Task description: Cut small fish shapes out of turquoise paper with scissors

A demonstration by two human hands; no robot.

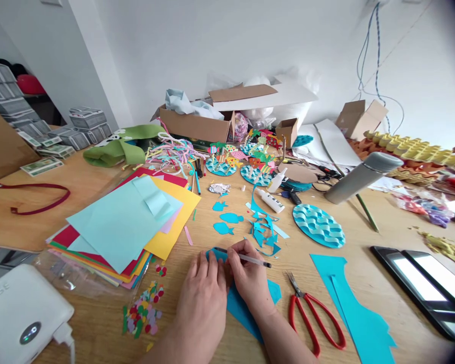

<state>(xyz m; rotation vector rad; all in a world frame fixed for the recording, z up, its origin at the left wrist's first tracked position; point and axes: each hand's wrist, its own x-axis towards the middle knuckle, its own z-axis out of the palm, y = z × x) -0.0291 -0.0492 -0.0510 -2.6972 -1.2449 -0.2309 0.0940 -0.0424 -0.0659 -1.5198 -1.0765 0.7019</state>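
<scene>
My left hand [202,293] lies flat, fingers stretched out, over a sheet of blue paper [244,316] on the table. Beside it, my right hand [249,278] grips a pen [256,260] with a clear barrel and dark end cap. The pen's tip is hidden behind the fingers, above the paper. Just beyond the hands are blue paper fish [231,218] and a tangle of blue paper scraps [263,230]. To the right of my right hand rest red-handled scissors [314,318], blades slightly apart, next to a larger cut piece of blue paper [358,313].
Stacked coloured paper [117,222] and a white power bank [25,316] occupy the left. Small paper dots [144,311] lie near my left hand. Further back are glue bottles [271,201], a wavy blue disc [318,226] and a grey flask [364,177]. A black-framed device [420,283] sits right.
</scene>
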